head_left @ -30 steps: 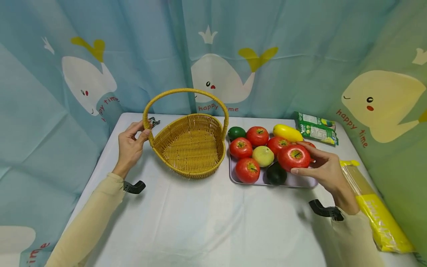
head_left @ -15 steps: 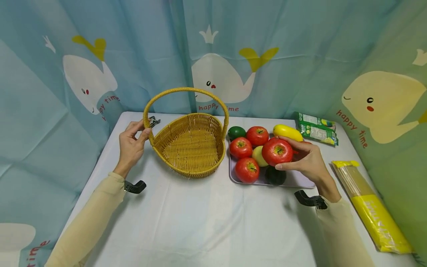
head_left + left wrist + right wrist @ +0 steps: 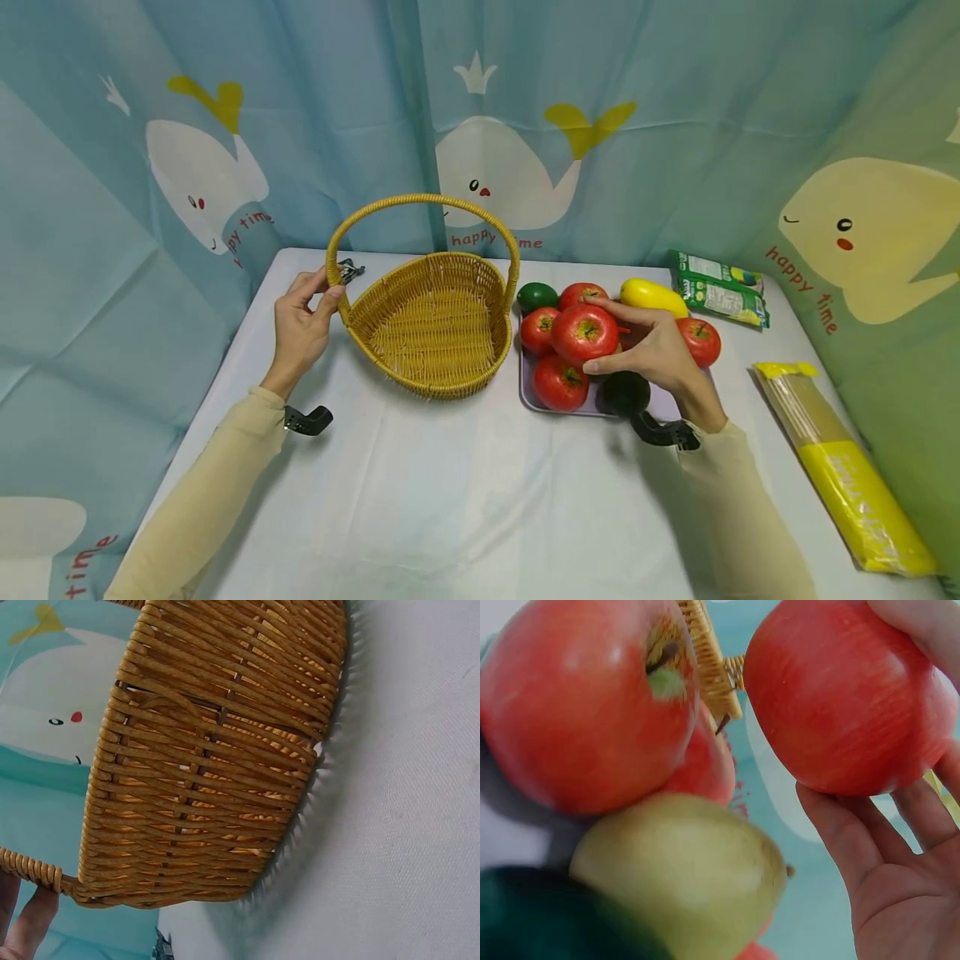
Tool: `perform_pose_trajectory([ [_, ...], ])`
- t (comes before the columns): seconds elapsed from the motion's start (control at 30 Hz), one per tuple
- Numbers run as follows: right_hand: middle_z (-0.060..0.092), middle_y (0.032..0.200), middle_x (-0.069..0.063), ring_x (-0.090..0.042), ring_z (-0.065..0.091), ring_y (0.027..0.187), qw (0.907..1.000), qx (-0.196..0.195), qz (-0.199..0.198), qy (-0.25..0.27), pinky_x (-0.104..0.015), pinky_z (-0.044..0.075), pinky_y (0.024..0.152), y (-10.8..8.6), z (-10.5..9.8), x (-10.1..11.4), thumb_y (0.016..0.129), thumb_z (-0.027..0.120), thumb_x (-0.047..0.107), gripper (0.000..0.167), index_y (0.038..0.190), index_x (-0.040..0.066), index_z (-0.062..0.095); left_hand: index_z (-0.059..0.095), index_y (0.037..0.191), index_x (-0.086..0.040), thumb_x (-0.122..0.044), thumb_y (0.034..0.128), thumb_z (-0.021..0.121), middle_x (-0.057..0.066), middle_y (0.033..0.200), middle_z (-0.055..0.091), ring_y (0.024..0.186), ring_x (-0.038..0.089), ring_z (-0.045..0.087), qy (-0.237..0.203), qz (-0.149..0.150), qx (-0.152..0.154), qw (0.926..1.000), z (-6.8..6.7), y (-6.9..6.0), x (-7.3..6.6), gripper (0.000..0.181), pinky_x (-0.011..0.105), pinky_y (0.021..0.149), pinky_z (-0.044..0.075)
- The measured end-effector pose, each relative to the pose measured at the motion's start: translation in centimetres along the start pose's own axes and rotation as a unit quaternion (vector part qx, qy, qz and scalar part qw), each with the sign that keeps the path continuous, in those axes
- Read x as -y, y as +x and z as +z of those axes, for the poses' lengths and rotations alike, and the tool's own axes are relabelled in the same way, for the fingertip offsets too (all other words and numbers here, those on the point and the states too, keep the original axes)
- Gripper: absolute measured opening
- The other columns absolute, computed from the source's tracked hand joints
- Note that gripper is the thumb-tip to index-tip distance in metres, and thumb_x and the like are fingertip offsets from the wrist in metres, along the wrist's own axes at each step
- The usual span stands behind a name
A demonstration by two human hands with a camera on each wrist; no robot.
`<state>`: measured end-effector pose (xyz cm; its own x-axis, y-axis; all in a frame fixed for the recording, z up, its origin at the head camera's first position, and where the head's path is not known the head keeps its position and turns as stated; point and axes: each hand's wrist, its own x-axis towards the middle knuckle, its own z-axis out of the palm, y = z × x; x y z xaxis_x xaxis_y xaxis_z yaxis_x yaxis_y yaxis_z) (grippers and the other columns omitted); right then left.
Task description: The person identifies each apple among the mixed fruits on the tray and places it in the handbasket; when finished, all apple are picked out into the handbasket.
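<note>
My left hand [image 3: 300, 325] grips the left foot of the handle on a yellow wicker basket [image 3: 435, 329], which holds nothing. In the left wrist view, fingertips touch the wrapped handle beside the woven wall [image 3: 195, 765]. Between the thumb and fingers of my right hand [image 3: 660, 354] is a red apple [image 3: 585, 333], held above the left part of a pale purple tray [image 3: 663, 406]. Other red apples [image 3: 561, 383], a dark avocado [image 3: 624, 393] and a yellow oval fruit [image 3: 652, 297] lie there. A pale green fruit [image 3: 682, 870] appears in the right wrist view.
A dark green fruit [image 3: 537, 297] lies at the tray's back left corner. Green packets [image 3: 720, 290] lie at the back right, and a yellow packet [image 3: 847, 475] of long sticks along the right. A small metal object [image 3: 350, 271] is behind the left hand. Curtains [image 3: 480, 67] enclose the table.
My right hand has carried the apple leftward over the tray, toward the basket, uncovering an apple at the tray's right. My left hand keeps its grip on the basket handle.
</note>
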<state>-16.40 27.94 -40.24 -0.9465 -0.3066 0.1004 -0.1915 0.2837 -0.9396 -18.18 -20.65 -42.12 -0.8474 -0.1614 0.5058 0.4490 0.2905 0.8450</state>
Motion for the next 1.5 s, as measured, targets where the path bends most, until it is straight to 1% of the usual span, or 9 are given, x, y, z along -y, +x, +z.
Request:
perform_pose_trajectory([
  [0.1,0.070,0.135,0.006,-0.015,0.069,0.117,0.9998,0.012,-0.016,0.004,-0.024,0.063,0.094,0.4,0.5,0.1,0.076,0.091,-0.006,0.080,0.149,0.009,0.062,0.068,0.132,0.012,0.006,0.1009,0.066,0.011,0.103,0.065,0.097,0.000,0.061,-0.002,0.001,0.001,1.0000,0.1,-0.1,-0.1,0.032,0.011,0.079,0.060],
  [0.37,0.073,0.133,0.005,-0.018,0.067,0.120,0.9991,0.023,-0.024,0.028,-0.025,0.062,0.097,1.1,1.7,0.6,0.072,0.093,-0.008,0.083,0.148,0.007,0.063,0.073,0.132,0.002,-0.002,0.1013,0.069,0.005,0.104,0.065,0.098,0.005,0.064,-0.020,0.003,0.001,0.9998,-0.2,0.0,1.6,0.031,0.013,0.079,0.062],
  [0.47,0.074,0.131,0.002,-0.018,0.071,0.114,0.9988,0.021,-0.023,0.038,-0.026,0.063,0.096,1.4,2.2,0.9,0.069,0.095,-0.008,0.084,0.146,0.007,0.065,0.073,0.133,0.000,-0.004,0.1015,0.070,-0.001,0.104,0.065,0.098,0.007,0.064,-0.023,0.003,0.001,0.9997,-0.2,0.1,1.5,0.032,0.015,0.079,0.063],
  [0.63,0.075,0.128,-0.001,-0.017,0.075,0.110,0.9984,0.025,-0.032,0.039,-0.027,0.063,0.096,2.2,3.3,1.4,0.068,0.097,-0.006,0.083,0.144,0.009,0.067,0.073,0.132,0.003,0.000,0.1011,0.069,-0.009,0.101,0.062,0.094,0.005,0.062,-0.017,0.005,-0.007,0.9998,0.0,0.1,1.4,0.031,0.013,0.077,0.062],
  [0.8,0.074,0.128,-0.004,-0.020,0.074,0.111,0.9975,0.044,-0.039,0.041,-0.031,0.065,0.095,2.7,4.5,1.9,0.068,0.098,-0.004,0.081,0.142,0.010,0.069,0.072,0.131,0.007,0.006,0.1002,0.067,-0.010,0.097,0.059,0.091,0.001,0.060,-0.005,0.006,-0.017,0.9998,0.2,-0.1,1.3,0.031,0.010,0.075,0.060],
  [0.97,0.074,0.131,-0.004,-0.016,0.073,0.114,0.9965,0.065,-0.042,0.031,-0.030,0.064,0.095,3.1,5.6,2.4,0.069,0.099,0.001,0.081,0.143,0.011,0.069,0.070,0.131,0.010,0.009,0.0997,0.065,-0.010,0.095,0.057,0.091,0.003,0.059,-0.012,0.001,-0.026,0.9996,0.2,-0.3,1.5,0.032,0.010,0.075,0.060],
  [1.23,0.074,0.132,-0.005,-0.017,0.072,0.117,0.9947,0.089,-0.051,0.006,-0.032,0.064,0.097,4.3,7.2,3.2,0.070,0.101,0.010,0.081,0.143,0.020,0.069,0.072,0.131,0.006,0.007,0.0986,0.068,-0.012,0.093,0.057,0.093,0.003,0.060,-0.024,-0.004,-0.028,0.9993,0.1,-0.2,1.6,0.032,0.012,0.075,0.062],
  [1.37,0.074,0.134,-0.005,-0.021,0.072,0.120,0.9934,0.096,-0.055,0.031,-0.034,0.064,0.099,4.9,8.4,3.5,0.069,0.101,0.009,0.081,0.143,0.017,0.069,0.071,0.130,0.010,0.010,0.0985,0.067,-0.010,0.093,0.057,0.092,0.002,0.060,-0.028,0.003,-0.029,0.9992,0.3,-0.2,1.1,0.032,0.013,0.075,0.062],
  [1.5,0.074,0.133,-0.007,-0.022,0.072,0.121,0.9910,0.103,-0.066,0.055,-0.035,0.063,0.102,5.5,9.5,3.9,0.068,0.101,0.006,0.082,0.143,0.013,0.068,0.069,0.129,0.015,0.011,0.0992,0.065,-0.008,0.093,0.057,0.092,0.002,0.059,-0.031,0.009,-0.026,0.9992,0.5,-0.3,-0.7,0.030,0.013,0.075,0.062],
])
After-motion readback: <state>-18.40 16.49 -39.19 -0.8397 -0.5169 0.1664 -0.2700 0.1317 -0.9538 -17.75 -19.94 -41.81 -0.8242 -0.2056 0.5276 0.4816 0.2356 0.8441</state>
